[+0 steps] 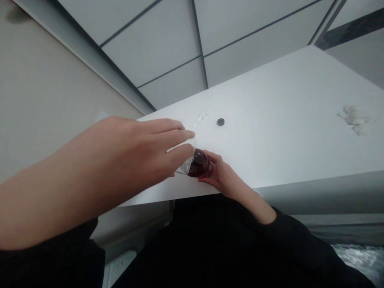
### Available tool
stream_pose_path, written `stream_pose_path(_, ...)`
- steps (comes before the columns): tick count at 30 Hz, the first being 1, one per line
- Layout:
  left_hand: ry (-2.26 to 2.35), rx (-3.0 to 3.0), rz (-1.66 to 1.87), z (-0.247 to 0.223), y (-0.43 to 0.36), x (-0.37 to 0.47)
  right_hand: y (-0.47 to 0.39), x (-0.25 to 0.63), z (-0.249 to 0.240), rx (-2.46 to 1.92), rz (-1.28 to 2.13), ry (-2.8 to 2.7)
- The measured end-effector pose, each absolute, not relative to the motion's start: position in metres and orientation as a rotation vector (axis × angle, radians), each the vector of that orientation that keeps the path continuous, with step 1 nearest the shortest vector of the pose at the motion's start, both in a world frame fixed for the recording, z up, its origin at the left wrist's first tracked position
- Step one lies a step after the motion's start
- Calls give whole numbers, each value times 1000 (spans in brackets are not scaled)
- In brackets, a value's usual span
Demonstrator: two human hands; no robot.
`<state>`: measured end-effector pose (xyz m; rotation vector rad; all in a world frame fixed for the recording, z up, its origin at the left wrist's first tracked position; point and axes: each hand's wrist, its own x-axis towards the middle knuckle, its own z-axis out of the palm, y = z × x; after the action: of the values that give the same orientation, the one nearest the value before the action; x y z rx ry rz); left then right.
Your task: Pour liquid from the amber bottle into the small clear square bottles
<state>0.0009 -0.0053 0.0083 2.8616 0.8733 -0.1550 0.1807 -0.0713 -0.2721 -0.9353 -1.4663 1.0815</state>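
Got my right fingers [213, 156] round this dark red bottle [198, 163], can't tell if my left fingers [177, 138] grip anything, so slipping could drop it.

The 1 view came from a camera on the person's head, facing forward and steeply down over the black clothing [210, 240] at the bottom edge to the white table [285, 132] and, beyond it, the panelled surface [156, 44] along the top. It sat close above the work, the left hand [138, 148] looming large and nearer the lens while the right hand [223, 174] appeared smaller and farther off, near the centre. The frame was slanted, so the table's far edge climbed toward the right.
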Motion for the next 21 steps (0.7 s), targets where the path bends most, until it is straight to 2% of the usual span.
stream_pose_path(10, 791, 2924, -379, -3, 16, -23, -71, 183, -272, -960, 1093, -1499)
stream_pose_path(21, 787, 2821, -151, -27, 30, -54, -76, 185, -278, -1046, 1054, -1566)
